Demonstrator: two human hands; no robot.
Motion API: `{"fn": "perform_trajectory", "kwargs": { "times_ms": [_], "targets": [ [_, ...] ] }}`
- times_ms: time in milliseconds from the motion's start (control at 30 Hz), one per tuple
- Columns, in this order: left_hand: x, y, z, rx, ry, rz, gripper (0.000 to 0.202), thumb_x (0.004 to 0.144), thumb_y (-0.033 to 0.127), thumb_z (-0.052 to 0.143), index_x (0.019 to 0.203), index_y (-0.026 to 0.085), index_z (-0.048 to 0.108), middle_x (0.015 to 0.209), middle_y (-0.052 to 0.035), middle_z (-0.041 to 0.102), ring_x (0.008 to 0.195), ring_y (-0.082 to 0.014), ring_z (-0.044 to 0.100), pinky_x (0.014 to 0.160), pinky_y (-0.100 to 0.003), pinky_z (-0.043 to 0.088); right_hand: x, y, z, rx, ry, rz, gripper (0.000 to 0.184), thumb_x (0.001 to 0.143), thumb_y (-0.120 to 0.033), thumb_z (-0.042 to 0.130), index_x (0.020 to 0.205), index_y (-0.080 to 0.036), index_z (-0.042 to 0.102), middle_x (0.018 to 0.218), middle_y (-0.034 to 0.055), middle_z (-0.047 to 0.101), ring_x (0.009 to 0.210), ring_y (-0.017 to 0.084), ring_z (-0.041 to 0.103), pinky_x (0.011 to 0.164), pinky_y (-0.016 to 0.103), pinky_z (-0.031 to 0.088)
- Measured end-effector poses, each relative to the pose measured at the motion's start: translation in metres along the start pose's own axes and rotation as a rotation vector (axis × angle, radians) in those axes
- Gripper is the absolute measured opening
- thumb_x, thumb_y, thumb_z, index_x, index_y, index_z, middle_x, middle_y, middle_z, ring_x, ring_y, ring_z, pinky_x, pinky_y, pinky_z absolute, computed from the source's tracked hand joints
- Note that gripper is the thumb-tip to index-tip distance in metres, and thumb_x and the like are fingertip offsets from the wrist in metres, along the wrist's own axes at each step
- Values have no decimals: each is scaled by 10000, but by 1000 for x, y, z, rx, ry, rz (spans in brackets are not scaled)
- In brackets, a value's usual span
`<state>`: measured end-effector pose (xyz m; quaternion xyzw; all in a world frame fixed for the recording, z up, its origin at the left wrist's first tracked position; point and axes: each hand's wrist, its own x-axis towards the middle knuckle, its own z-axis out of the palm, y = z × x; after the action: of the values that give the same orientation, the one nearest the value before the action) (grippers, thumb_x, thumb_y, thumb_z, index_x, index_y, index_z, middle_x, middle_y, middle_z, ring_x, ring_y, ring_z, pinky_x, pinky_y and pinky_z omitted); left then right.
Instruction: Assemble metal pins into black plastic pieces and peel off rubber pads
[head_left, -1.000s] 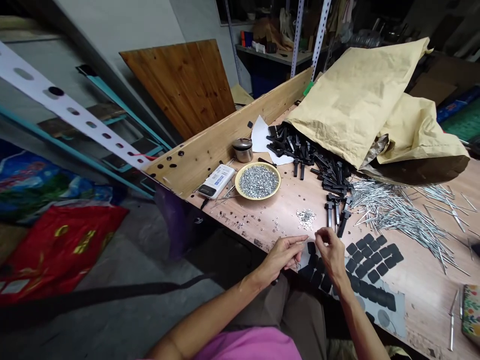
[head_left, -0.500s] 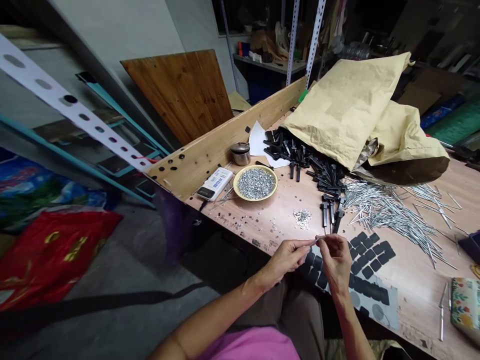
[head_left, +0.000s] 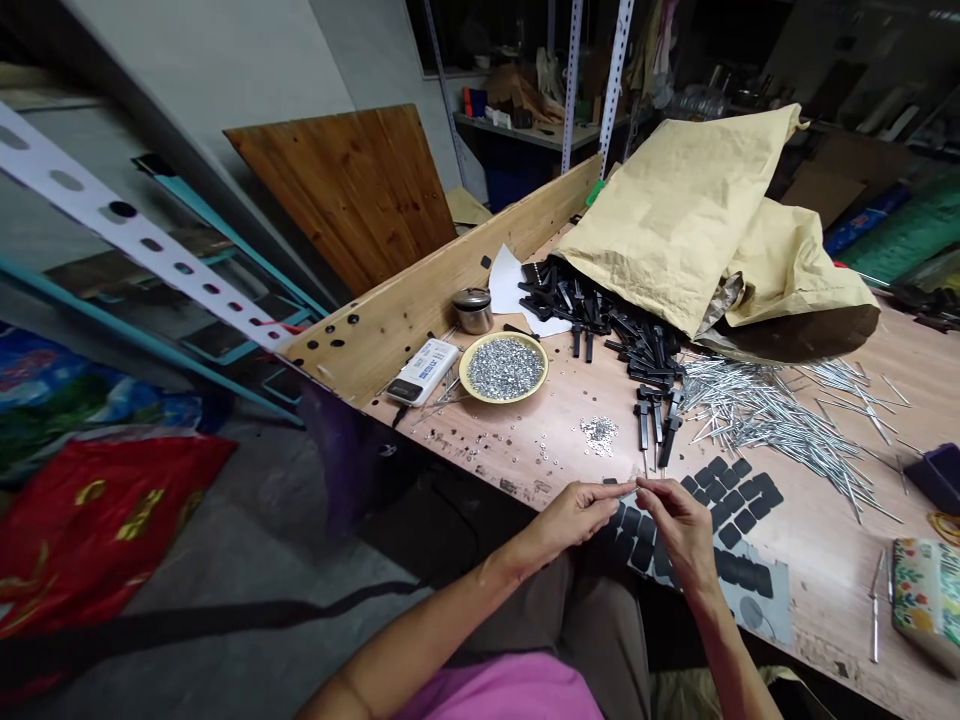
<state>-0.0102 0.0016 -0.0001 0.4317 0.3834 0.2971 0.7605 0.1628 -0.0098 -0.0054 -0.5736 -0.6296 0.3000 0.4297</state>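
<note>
My left hand [head_left: 579,512] is closed in a pinch, its index finger stretched toward my right hand [head_left: 684,528]. The right thumb and fingers are pinched too, tip to tip with the left. Whatever sits between the fingertips is too small to make out. Just beyond the hands lie a few black plastic parts [head_left: 671,425] with thin metal rods sticking out toward me. Below and beside the hands are rows of black rounded pads [head_left: 729,492], some on a grey sheet [head_left: 778,625]. A small heap of tiny metal pieces [head_left: 598,434] lies ahead of the fingers.
A yellow bowl [head_left: 463,378] full of small metal pieces stands left, beside a white device [head_left: 426,368] and a metal pot [head_left: 474,318]. Loose metal rods [head_left: 772,420] spread to the right. Behind lies a large paper sack [head_left: 675,210]; a wooden board [head_left: 442,265] edges the table.
The view has shifted slightly, so the table things sit a little further left. My right hand has turned a little and moved slightly right; the fingertips of both hands stay together.
</note>
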Motion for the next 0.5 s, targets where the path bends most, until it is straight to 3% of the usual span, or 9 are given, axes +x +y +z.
{"fn": "perform_trajectory", "kwargs": {
  "times_ms": [100, 233, 367, 500],
  "targets": [
    [-1, 6, -7, -52, -134, -134, 629, 710, 470, 646, 1239, 142, 559, 506, 101, 331, 382, -14, 182, 387, -181, 84, 3, -2, -10, 28, -65, -32, 252, 786, -464, 618, 791, -235, 724, 761, 52, 689, 713, 187, 649, 646, 296, 536],
    [-1, 11, -14, -46, -246, -227, 624, 685, 447, 680, 1219, 141, 574, 484, 105, 359, 362, -4, 179, 377, -175, 84, 7, -6, -22, 75, -217, -73, 279, 782, -486, 620, 777, -233, 737, 712, 53, 680, 668, 176, 638, 606, 282, 526],
    [0, 9, -16, -93, -300, -260, 602, 687, 413, 690, 1213, 143, 576, 463, 109, 351, 359, -6, 171, 378, -170, 85, 10, -11, -31, 108, -345, -46, 270, 785, -475, 621, 804, -233, 740, 727, 52, 694, 670, 174, 648, 590, 272, 522],
    [2, 7, -13, -100, -295, -254, 591, 686, 408, 689, 1205, 145, 582, 458, 111, 342, 359, -8, 170, 376, -172, 79, 12, -13, -35, 63, -353, 16, 298, 764, -497, 622, 753, -219, 727, 700, 50, 689, 637, 171, 632, 569, 268, 505]
  ]
}}
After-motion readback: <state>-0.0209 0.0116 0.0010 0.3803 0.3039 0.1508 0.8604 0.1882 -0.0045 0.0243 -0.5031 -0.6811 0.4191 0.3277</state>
